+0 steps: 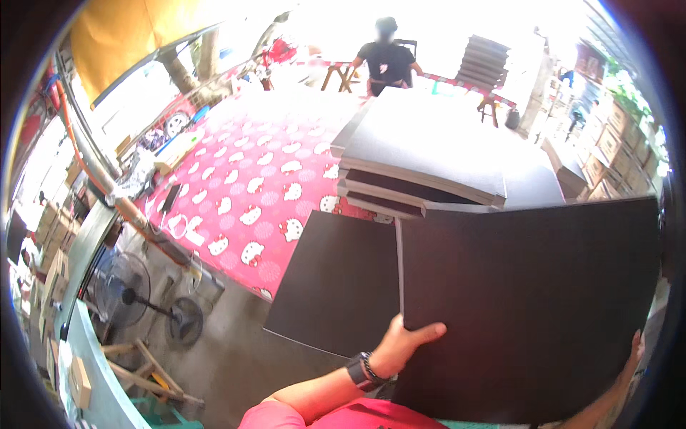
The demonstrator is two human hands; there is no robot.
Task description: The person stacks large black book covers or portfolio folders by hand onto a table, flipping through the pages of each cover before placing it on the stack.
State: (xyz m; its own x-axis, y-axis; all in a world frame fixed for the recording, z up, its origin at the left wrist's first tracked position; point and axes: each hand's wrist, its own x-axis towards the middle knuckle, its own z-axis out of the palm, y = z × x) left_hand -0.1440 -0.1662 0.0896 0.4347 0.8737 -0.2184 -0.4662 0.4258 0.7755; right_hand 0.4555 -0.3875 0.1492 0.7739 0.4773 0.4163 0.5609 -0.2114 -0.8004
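Gripping the large black panel (525, 307), the left hand (406, 348) and right hand (633, 357) clamp opposite edges.

One black panel (529, 307) is held between one left hand (400, 347) and one right hand (635, 350). Left of the left hand, one black sheet (336, 282) and one fan (128, 295) are seen; beyond it, one co-worker (381, 61).

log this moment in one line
left hand: gripping black panel | right hand: at its right edge, grip unclear | left of it: second black panel | beyond: panel stack on pink tablecloth
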